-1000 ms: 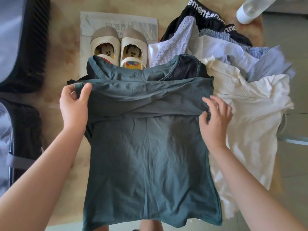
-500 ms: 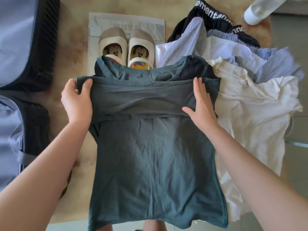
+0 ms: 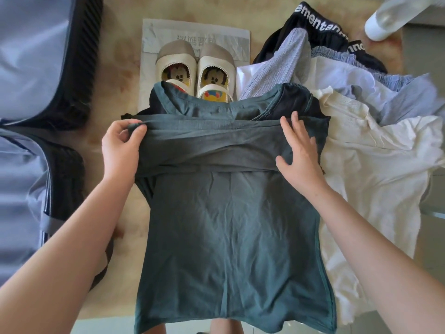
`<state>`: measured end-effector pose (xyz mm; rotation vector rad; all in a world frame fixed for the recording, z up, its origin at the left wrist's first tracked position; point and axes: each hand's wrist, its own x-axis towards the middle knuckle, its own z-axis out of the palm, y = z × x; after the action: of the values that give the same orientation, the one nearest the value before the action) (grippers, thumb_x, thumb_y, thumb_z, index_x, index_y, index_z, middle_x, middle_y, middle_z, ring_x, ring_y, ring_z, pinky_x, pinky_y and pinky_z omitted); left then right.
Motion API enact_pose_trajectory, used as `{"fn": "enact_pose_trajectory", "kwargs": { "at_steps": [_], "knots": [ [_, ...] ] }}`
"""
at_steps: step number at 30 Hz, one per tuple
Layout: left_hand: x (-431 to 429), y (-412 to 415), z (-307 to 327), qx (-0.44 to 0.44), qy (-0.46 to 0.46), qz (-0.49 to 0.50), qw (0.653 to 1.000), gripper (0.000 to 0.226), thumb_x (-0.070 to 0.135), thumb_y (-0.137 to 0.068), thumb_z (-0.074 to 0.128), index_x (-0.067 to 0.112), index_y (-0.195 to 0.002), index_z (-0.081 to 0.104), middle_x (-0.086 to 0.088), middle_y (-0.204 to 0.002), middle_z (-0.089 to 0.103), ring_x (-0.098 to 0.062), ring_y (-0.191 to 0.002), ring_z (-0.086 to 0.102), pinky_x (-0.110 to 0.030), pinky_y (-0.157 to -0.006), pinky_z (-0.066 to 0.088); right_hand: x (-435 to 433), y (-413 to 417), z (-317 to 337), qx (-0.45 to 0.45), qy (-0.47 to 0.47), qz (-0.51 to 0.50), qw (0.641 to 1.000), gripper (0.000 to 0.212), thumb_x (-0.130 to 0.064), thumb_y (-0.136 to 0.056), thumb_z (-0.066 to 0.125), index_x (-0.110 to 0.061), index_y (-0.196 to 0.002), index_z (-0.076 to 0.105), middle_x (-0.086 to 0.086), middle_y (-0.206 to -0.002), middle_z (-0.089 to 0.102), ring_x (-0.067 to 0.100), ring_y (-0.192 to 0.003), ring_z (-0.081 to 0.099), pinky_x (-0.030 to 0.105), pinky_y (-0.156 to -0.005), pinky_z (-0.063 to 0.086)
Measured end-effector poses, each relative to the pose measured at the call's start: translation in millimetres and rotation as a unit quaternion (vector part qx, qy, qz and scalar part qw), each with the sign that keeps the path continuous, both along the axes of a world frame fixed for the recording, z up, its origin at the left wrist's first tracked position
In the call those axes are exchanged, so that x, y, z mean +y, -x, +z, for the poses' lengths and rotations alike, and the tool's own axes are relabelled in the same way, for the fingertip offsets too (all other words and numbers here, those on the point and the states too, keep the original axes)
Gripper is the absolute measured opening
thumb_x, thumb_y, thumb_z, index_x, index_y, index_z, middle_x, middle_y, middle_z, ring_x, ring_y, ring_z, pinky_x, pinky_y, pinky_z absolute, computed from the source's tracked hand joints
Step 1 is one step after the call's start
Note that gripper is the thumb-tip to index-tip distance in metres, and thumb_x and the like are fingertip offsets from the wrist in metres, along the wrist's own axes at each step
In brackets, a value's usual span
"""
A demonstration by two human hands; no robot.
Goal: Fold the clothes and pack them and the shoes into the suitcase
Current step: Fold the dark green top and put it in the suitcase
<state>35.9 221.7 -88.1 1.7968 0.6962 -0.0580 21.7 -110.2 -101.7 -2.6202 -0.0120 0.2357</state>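
A dark green T-shirt (image 3: pixel 228 225) lies on the table, its sleeves folded across the chest in a band. My left hand (image 3: pixel 120 143) pinches the left end of that band. Flat on the band's right end rests my right hand (image 3: pixel 299 150), fingers straight. A pair of cream shoes (image 3: pixel 195 68) with cartoon insoles stands just beyond the collar. The open suitcase (image 3: pixel 36 68) with its grey lining lies at the left.
A heap of clothes sits at the right: a white T-shirt (image 3: pixel 375 169), pale blue garments (image 3: pixel 385 92), black shorts with a lettered waistband (image 3: pixel 320 22). The shoes stand on a white paper bag (image 3: pixel 192 32). A white bottle-like object (image 3: pixel 385 18) lies at top right. The shirt hem hangs over the table's near edge.
My right hand went from gripping the band's right edge to lying flat on it. My left hand has curled tighter round the left end.
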Motion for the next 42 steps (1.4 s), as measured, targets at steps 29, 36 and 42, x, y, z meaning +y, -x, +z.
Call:
{"fn": "enact_pose_trajectory", "kwargs": {
  "at_steps": [29, 36, 42],
  "knots": [
    [-8, 8, -3, 0.046, -0.022, 0.011, 0.999, 0.040, 0.046, -0.095, 0.051, 0.017, -0.123, 0.052, 0.010, -0.109, 0.059, -0.001, -0.098, 0.055, -0.018, -0.085, 0.041, 66, -50, 13, -0.185, 0.024, -0.113, 0.976, 0.022, -0.027, -0.083, 0.066, -0.011, -0.098, 0.063, 0.012, -0.104, 0.053, 0.031, -0.096, 0.049, 0.026, -0.084, 0.028],
    [-1, 38, -10, 0.068, 0.059, -0.010, 0.996, 0.048, 0.022, -0.079, 0.077, 0.021, -0.121, 0.055, 0.009, -0.101, 0.068, -0.001, -0.092, 0.066, -0.020, -0.083, 0.052, 62, 27, 3, -0.152, 0.009, -0.028, 0.988, 0.019, -0.014, -0.083, 0.070, -0.011, -0.101, 0.063, 0.004, -0.105, 0.058, 0.021, -0.093, 0.050, 0.027, -0.082, 0.036],
    [-2, 28, -7, 0.019, 0.087, 0.016, 0.996, 0.007, 0.024, -0.092, 0.062, 0.019, -0.097, 0.061, 0.007, -0.092, 0.070, -0.007, -0.089, 0.068, -0.025, -0.068, 0.058, 53, 33, -19, -0.156, 0.086, 0.017, 0.984, 0.024, -0.019, -0.076, 0.078, -0.014, -0.098, 0.069, 0.004, -0.103, 0.060, 0.021, -0.094, 0.048, 0.032, -0.085, 0.039]
  ]
}}
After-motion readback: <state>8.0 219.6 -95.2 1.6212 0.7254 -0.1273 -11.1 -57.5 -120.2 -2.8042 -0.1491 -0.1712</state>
